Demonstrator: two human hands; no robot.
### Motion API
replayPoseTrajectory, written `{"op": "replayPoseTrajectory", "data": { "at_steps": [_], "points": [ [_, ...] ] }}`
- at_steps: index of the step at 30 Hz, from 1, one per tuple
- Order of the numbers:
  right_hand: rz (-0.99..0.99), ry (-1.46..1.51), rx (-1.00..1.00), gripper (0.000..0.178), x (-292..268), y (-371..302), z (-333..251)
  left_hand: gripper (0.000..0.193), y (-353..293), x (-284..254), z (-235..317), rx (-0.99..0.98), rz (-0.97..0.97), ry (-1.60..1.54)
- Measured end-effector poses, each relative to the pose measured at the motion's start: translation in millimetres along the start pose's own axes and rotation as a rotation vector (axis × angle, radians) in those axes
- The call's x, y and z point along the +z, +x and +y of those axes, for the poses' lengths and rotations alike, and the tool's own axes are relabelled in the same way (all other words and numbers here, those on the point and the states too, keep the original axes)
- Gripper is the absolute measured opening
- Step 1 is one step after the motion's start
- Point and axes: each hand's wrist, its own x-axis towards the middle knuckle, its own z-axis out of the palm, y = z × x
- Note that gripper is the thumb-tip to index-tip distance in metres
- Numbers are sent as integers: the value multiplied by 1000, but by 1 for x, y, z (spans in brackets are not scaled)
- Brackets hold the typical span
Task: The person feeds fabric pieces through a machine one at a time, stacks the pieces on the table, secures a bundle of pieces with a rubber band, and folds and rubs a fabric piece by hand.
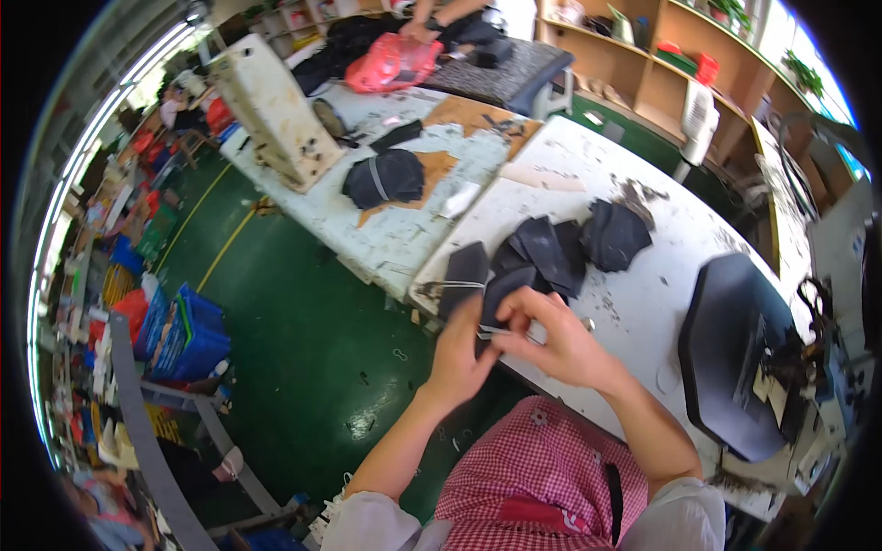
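My left hand [459, 354] is closed on a small stack of dark cut fabric pieces [505, 292] at the near edge of the white table; motion blurs its fingers. Curled in a pinch close beside it, my right hand [562, 342] grips a thin white band [492, 331] that runs across the lower end of the stack. Just left of these lies another dark bundle [467, 264] with a pale band around it. Beyond my hands are a loose pile of dark pieces [547, 253] and a further dark stack [616, 236].
A banded dark roll [384, 179] lies on brown material on the adjoining table [303, 216]. A beige machine post [276, 110] stands there. On the right is a black machine-like panel [740, 354]. Another person's hands [423, 29] touch a red plastic bag [393, 62] at the back.
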Motion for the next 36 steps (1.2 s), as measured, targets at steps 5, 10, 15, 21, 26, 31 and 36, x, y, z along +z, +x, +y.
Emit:
{"op": "replayPoseTrajectory", "data": {
  "at_steps": [5,10,15,21,26,31,36],
  "points": [
    [88,-80,407,10,-37,-101,11,61,-45,38,67,-658,-873,-919],
    [532,-731,613,15,-89,-121,21,62,-67,59,108,-194,-759,-729],
    [466,-992,206,19,-90,-169,23,41,-40,109,93,-803,-616,-1182],
    [397,-1038,225,25,-81,-201,48,51,-27,119,98,-812,-786,-1149],
    [353,-929,166,31,-58,-198,38,55,-17,87,101,-728,-979,-457],
    [299,-789,375,42,-65,-214,45,35,-28,87,88,53,-471,-135],
    [128,-713,635,43,-70,-227,56,42,-41,111,86,294,-439,-121]
  ]
}}
